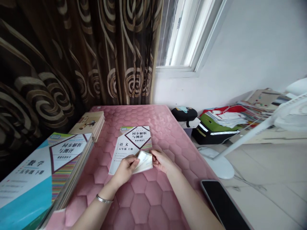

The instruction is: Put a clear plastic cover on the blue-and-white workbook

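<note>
A white workbook [131, 143] with printed Chinese titles lies flat in the middle of the pink quilted table cover [141, 204]. My left hand [126, 169] and my right hand [161, 161] meet at its near right corner. Both pinch a curled bundle of pages [145, 161] lifted from that corner, the left from the left side, the right from the right. A silver bracelet circles my left wrist.
A tall stack of workbooks [48, 172] stands at the near left, a smaller stack [88, 123] behind it. A black phone [223, 204] lies at the table's right edge. Brown swirl curtains hang behind. A white fan [290, 116] and piled papers [225, 119] occupy the floor right.
</note>
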Demonstrator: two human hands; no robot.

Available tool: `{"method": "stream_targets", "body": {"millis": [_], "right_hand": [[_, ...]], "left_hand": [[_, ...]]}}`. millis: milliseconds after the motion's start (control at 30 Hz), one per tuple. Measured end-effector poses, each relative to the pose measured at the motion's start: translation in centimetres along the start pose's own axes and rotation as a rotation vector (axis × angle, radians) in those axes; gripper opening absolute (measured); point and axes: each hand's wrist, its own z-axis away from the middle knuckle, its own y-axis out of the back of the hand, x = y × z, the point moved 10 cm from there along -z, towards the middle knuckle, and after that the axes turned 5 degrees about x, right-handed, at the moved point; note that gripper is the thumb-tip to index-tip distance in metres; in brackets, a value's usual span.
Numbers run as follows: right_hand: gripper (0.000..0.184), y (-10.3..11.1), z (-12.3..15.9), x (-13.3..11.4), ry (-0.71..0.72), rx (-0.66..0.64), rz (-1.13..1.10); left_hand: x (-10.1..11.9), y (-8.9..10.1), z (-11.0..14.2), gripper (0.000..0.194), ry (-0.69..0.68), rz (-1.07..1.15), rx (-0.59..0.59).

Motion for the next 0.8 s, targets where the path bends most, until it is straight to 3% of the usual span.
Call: {"method": "stream_targets", "body": {"millis": [67, 133, 233, 300, 433, 600, 700, 800], "right_hand": [[0.028, 0.4, 0.0, -0.1, 0.016, 0.017, 0.024], [0.022, 0.8, 0.0, -0.3, 0.034, 0.034, 0.050], [0.012, 1.1, -0.1, -0.8, 0.108, 0.031, 0.168], [0.020, 0.9, -0.1, -1.4, 0.214, 0.024, 0.332], [0.038, 0.8, -0.3, -2.2, 0.373, 0.112, 0.671], [0.039, 1.0, -0.5, -2.1, 0.405, 0.154, 0.752], [0.038, 1.3, -0.4, -2.3, 0.393, 0.134, 0.618], [0.034, 1.1, -0.1, -2.4, 0.305, 0.063, 0.262]], "left_hand": [[0.5, -0.3, 0.2, 0.043, -0.028, -0.021, -0.068], [0.0, 0.7, 0.3, 0.039, -0.001, -0.171, -0.047], [-3.7, 5.9, 0.4, 0.030, 0.274, -0.593, 0.223], [-6.1, 8.6, 0.6, 0.027, 0.435, -0.755, 0.313], [-9.5, 9.8, -0.6, 0.020, 0.520, -0.552, 0.319], [-10.8, 10.0, -1.7, 0.028, 0.550, -0.320, 0.366], [-11.5, 10.3, -1.6, 0.032, 0.553, -0.156, 0.409], [-12.1, 10.7, -1.5, 0.035, 0.559, 0.042, 0.449]]}}
